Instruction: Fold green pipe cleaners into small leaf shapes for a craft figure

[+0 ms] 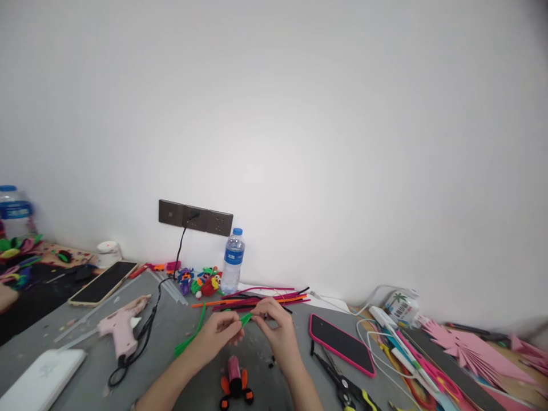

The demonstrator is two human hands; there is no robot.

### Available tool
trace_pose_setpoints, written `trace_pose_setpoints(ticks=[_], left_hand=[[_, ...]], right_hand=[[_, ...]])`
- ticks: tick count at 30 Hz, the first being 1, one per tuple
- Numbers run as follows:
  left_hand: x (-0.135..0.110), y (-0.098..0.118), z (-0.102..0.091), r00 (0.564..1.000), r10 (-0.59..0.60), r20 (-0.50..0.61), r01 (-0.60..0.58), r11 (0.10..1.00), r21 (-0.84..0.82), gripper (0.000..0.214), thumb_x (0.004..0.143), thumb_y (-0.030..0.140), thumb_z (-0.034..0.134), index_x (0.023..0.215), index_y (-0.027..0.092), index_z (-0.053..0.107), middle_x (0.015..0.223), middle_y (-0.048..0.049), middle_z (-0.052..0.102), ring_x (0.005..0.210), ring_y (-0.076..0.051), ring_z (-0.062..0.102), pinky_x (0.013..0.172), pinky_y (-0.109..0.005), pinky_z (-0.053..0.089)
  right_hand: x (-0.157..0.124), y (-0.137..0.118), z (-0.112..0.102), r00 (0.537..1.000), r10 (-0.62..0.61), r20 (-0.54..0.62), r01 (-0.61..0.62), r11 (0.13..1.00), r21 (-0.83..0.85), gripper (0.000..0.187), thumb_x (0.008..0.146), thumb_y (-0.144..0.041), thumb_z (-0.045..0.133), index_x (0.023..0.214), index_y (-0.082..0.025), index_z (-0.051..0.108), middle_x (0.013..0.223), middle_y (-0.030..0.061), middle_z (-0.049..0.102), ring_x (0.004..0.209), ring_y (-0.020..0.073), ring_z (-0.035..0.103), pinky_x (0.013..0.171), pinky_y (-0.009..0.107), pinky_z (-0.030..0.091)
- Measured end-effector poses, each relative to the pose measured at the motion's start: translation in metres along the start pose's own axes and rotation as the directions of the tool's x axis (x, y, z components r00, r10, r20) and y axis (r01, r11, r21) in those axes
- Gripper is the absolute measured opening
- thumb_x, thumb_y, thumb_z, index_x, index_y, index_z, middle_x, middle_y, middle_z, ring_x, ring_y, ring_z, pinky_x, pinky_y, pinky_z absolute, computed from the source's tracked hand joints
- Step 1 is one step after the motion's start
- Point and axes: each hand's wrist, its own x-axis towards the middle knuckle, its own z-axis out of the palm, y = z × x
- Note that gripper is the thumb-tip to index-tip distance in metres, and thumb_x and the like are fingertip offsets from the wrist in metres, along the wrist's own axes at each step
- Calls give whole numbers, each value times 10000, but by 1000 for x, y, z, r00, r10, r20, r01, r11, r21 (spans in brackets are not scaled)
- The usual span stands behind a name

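Both my hands meet over the grey table, pinching a small bundle of green pipe cleaner (pixel 245 319) between them. My left hand (pixel 220 334) has its thumb and fingers closed on the bundle's near side. From the other side, my right hand (pixel 274 325) grips its end with bent fingertips. More green pipe cleaners (pixel 188 341) lie beside my left wrist. Below my hands sits a small pipe-cleaner figure (pixel 235 382) with a pink body and black and orange parts. Loose pink, orange and black pipe cleaners (pixel 274 298) are spread just behind my hands.
A pink glue gun (pixel 122 331) with its cord lies left, near a white box (pixel 43 379) and a phone (pixel 103 282). Right are a pink-cased phone (pixel 341 344) and pliers (pixel 345 388). A water bottle (pixel 233 262) stands by the wall. Another person's hand (pixel 6 297) shows far left.
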Motion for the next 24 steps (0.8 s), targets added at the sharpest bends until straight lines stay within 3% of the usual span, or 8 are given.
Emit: trace_pose_setpoints(ticks=[9, 14, 24], left_hand=[[-4, 9, 1, 1000, 7, -24, -5, 999, 48, 392, 787, 521, 593, 647, 155, 579, 623, 7, 571, 581, -130, 516, 583, -231, 410], [-4, 10, 3, 998, 29, -54, -25, 997, 73, 390, 792, 525, 582, 642, 165, 569, 627, 6, 567, 583, -135, 515, 580, -232, 415], [-5, 8, 3, 998, -2, -57, 2, 1000, 15, 401, 781, 542, 587, 647, 164, 565, 632, 4, 573, 598, -145, 526, 596, -247, 411]], right_hand=[[-3, -1, 3, 1000, 11, 1, -11, 999, -48, 99, 841, -164, 590, 768, -197, 648, 734, 35, 639, 673, 175, 583, 570, 255, 434], [-2, -1, 1, 1000, 22, 12, -22, 999, -40, 106, 831, -179, 617, 909, -210, 682, 802, 45, 675, 675, 176, 600, 569, 259, 439], [-1, 3, -2, 996, 51, 77, -53, 998, 17, 49, 807, -171, 651, 795, -199, 688, 781, 51, 664, 705, 185, 609, 566, 253, 441]])
